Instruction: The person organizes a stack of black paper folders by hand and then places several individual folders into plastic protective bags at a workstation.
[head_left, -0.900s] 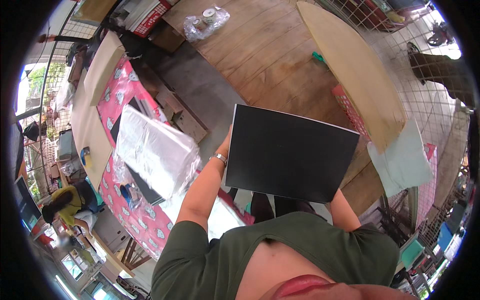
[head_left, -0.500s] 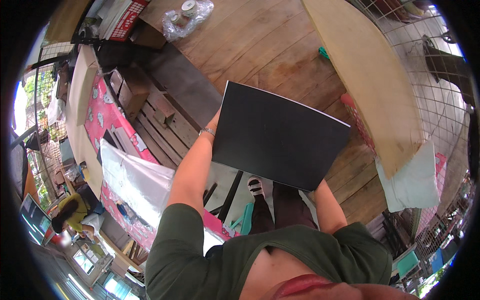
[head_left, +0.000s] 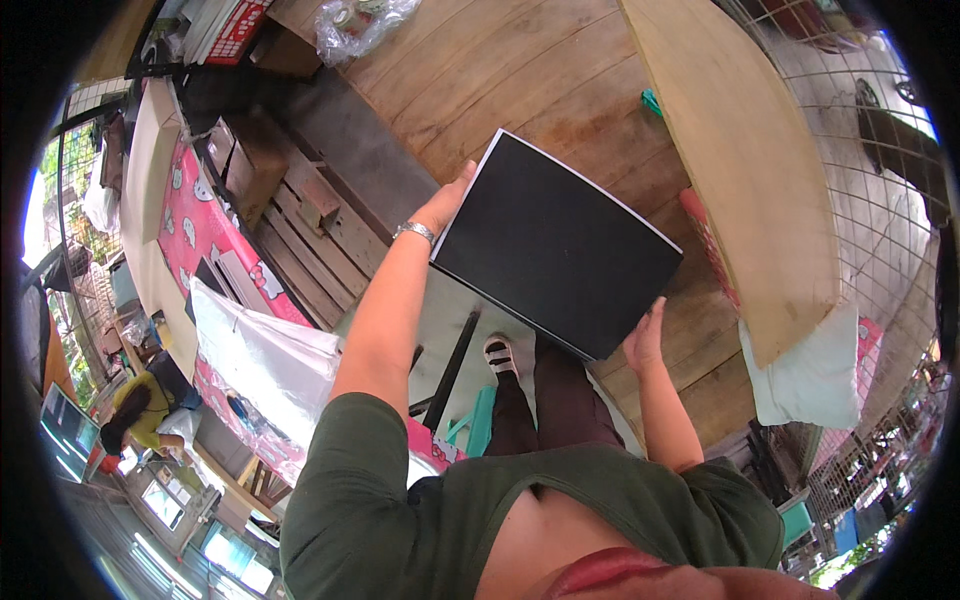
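Over the wooden tabletop (head_left: 500, 75): a flat black rectangular panel (head_left: 565, 250) with pale edges is seen, its lower part reaching beyond the border.
Left grip (head_left: 445, 205): it is laid along the panel's left edge; whether it is clenched cannot be told.
Right grip (head_left: 645, 335): fingers are stretched, unclenched, at the opposite edge; probably both sides are steadied so.
Clear plastic bag (head_left: 340, 48): round items (head_left: 350, 17) are contained.
Red perforated basket (head_left: 710, 243): it is partly hidden by the tan board (head_left: 750, 170); contents cannot be seen.

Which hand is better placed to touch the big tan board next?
Probably the right hand: it's nearer the tan board, at the black panel's right side. The left hand is at the panel's opposite edge.
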